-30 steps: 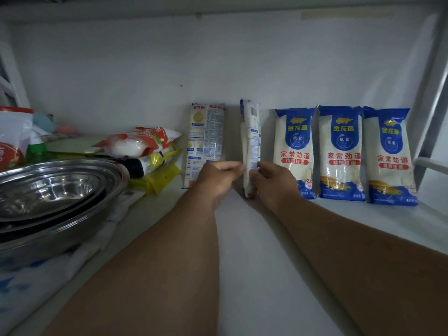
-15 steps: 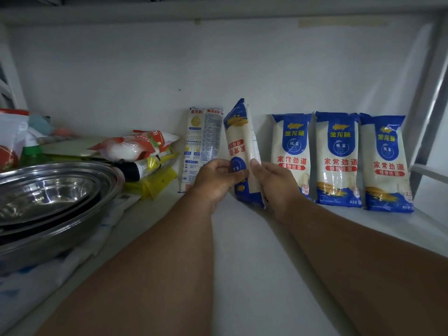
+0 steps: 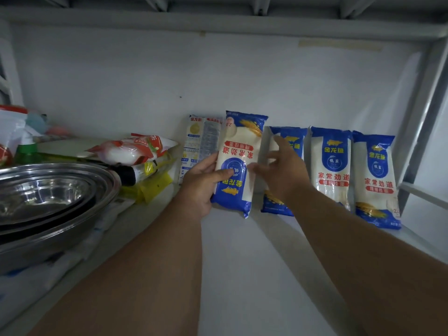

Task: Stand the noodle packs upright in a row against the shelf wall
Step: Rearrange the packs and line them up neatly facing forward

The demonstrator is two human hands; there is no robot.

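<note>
Blue noodle pack [image 3: 238,161] gripped upside-down in L hand [image 3: 202,181]; R hand [image 3: 282,170] spread.

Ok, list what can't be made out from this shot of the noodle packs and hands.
- Head view: the first pack in the row is mostly hidden by the right hand; its label can't be read.
- Whether the held pack, in the left hand, touches the wall: not clear.
- The pale pack behind it: small print blurred.
- Steel bowls: cut off by the left edge.
</note>
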